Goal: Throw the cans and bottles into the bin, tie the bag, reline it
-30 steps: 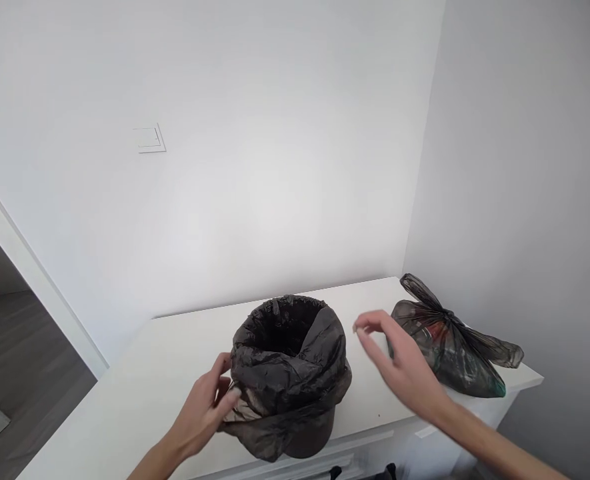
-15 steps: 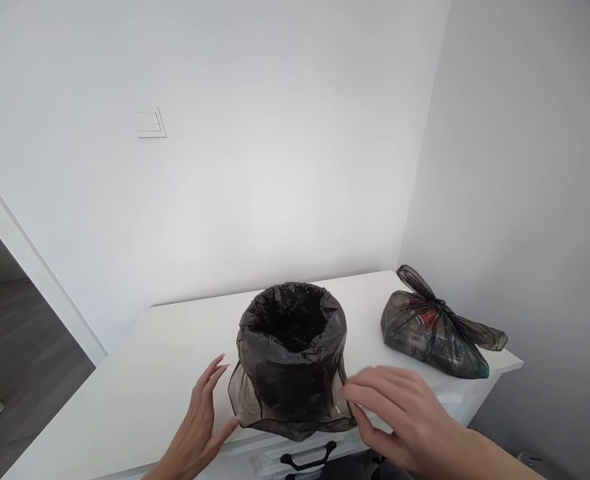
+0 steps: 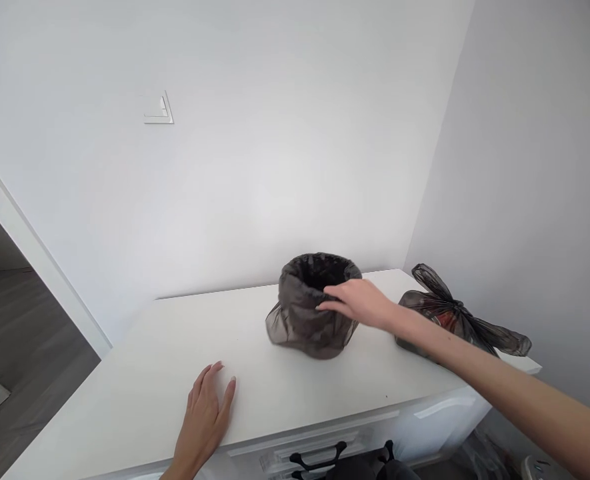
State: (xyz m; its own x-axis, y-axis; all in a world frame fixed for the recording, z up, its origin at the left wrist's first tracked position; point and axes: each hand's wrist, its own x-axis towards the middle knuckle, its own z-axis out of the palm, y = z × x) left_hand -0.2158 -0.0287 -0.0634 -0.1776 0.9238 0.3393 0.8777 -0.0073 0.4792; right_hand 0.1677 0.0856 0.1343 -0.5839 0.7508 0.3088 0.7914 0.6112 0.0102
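A round bin lined with a dark translucent bag (image 3: 312, 320) stands near the back of the white dresser top (image 3: 175, 360), the bag folded over its rim and flaring loosely below. My right hand (image 3: 357, 300) pinches the front rim, thumb outside and fingers at the opening. My left hand (image 3: 205, 407) rests by the front edge of the top, fingers apart, holding nothing. Further right lies a knotted dark bag (image 3: 439, 317) with something red inside, partly hidden behind my right forearm.
White walls meet in a corner behind the dresser. A light switch (image 3: 159, 110) is on the back wall. Black drawer handles (image 3: 319, 457) show below the front edge. A doorway with dark floor (image 3: 35, 347) is at the left.
The lined bin has moved back and a little right, away from the front edge. My right hand has gone from beside the bag's lower edge to the rim. My left hand has left the bag's side.
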